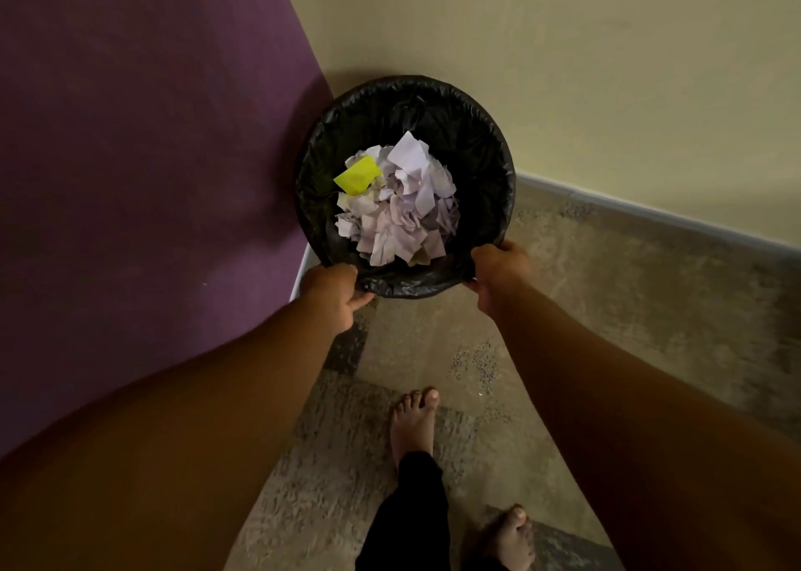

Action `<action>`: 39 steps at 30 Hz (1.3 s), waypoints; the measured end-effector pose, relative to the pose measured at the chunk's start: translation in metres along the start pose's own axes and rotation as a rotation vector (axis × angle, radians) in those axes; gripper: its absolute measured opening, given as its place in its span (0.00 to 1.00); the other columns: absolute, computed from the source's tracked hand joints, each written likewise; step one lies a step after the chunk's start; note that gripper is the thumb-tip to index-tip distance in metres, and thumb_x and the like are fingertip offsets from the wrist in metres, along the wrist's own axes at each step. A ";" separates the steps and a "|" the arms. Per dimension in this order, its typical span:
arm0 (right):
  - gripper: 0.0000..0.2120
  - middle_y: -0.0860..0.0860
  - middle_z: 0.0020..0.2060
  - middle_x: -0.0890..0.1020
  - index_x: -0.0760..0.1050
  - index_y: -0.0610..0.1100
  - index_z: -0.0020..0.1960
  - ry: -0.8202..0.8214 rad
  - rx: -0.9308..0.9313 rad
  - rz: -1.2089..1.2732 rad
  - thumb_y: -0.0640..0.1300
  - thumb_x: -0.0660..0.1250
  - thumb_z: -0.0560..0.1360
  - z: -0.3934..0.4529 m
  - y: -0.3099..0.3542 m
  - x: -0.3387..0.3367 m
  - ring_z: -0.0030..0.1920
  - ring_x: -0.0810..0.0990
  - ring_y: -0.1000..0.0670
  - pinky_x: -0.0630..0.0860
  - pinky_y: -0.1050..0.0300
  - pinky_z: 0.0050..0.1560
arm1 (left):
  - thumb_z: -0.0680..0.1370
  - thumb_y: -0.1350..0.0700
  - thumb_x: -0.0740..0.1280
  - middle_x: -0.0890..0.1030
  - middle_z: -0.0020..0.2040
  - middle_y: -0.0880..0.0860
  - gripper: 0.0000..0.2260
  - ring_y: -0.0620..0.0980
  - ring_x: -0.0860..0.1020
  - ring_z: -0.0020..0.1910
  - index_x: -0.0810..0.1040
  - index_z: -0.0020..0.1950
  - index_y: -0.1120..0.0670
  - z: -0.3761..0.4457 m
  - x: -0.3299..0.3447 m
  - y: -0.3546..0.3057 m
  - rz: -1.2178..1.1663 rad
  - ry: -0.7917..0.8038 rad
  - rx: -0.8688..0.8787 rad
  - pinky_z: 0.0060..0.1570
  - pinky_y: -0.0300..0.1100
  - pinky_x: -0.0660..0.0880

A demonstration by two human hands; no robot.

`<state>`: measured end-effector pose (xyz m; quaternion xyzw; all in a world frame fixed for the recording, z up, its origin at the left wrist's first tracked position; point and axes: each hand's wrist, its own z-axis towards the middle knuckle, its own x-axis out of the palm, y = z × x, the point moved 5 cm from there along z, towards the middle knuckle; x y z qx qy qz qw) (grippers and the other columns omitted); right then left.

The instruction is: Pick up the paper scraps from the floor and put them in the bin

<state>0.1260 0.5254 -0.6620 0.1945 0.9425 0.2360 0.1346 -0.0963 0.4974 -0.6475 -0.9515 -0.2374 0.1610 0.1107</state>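
Both hands are on the bin now: the left hand (336, 295) grips the near-left part of the rim, fingers curled under the edge, and the right hand (498, 276) grips the near-right part of the rim, fingers wrapped round the lip. Each hand is clenched on the bin (490, 145), a round one lined with a black plastic bag (403, 284) whose edge is folded over the rim.

Look inside, and there are the paper scraps (405, 206), a loose heap of crumpled white pieces piled in the middle of the liner. One yellow scrap (357, 175) lies on the left side of that heap, touching the white ones.

And the bin sits tucked right into the corner, the purple wall (143, 158) just beside it on the left and the cream wall (563, 50) behind it. A pale skirting strip (650, 208) runs along the foot of the cream wall. Below, mottled stone floor (628, 302), and two bare feet on it: one foot (411, 423) forward, between the forearms, with a black trouser leg (411, 514) above it, the other foot (509, 536) nearer the bottom edge.
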 end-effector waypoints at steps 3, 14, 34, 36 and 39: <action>0.18 0.45 0.50 0.79 0.75 0.42 0.63 0.017 -0.003 -0.022 0.32 0.62 0.75 0.005 0.010 0.017 0.52 0.80 0.42 0.82 0.42 0.52 | 0.80 0.67 0.62 0.73 0.46 0.56 0.16 0.53 0.75 0.36 0.72 0.68 0.62 0.008 0.000 -0.016 -0.029 0.011 0.028 0.45 0.48 0.82; 0.16 0.44 0.50 0.79 0.74 0.44 0.62 0.058 -0.005 -0.119 0.35 0.63 0.75 0.020 0.013 0.051 0.51 0.81 0.42 0.82 0.42 0.51 | 0.81 0.66 0.60 0.73 0.69 0.57 0.17 0.53 0.76 0.42 0.71 0.70 0.59 0.036 -0.004 -0.033 -0.084 0.039 0.028 0.53 0.47 0.79; 0.25 0.43 0.60 0.76 0.67 0.40 0.71 0.025 -0.233 -0.521 0.43 0.68 0.76 -0.050 0.036 0.031 0.56 0.75 0.47 0.73 0.55 0.54 | 0.81 0.46 0.62 0.72 0.71 0.57 0.25 0.56 0.74 0.65 0.67 0.74 0.57 -0.012 -0.037 -0.036 0.399 -0.099 0.205 0.64 0.51 0.74; 0.23 0.44 0.65 0.74 0.68 0.43 0.69 0.039 -0.456 -0.880 0.45 0.67 0.77 -0.075 0.046 0.028 0.63 0.73 0.45 0.73 0.50 0.62 | 0.80 0.45 0.61 0.69 0.74 0.56 0.26 0.58 0.71 0.68 0.64 0.76 0.54 -0.035 -0.033 -0.037 0.567 -0.062 0.310 0.67 0.50 0.70; 0.25 0.46 0.73 0.67 0.65 0.44 0.73 0.085 -0.713 -1.193 0.50 0.63 0.79 -0.115 0.061 0.027 0.74 0.62 0.45 0.63 0.49 0.72 | 0.82 0.46 0.58 0.68 0.75 0.57 0.24 0.60 0.69 0.71 0.64 0.77 0.52 -0.079 -0.024 -0.039 0.802 -0.035 0.448 0.67 0.50 0.68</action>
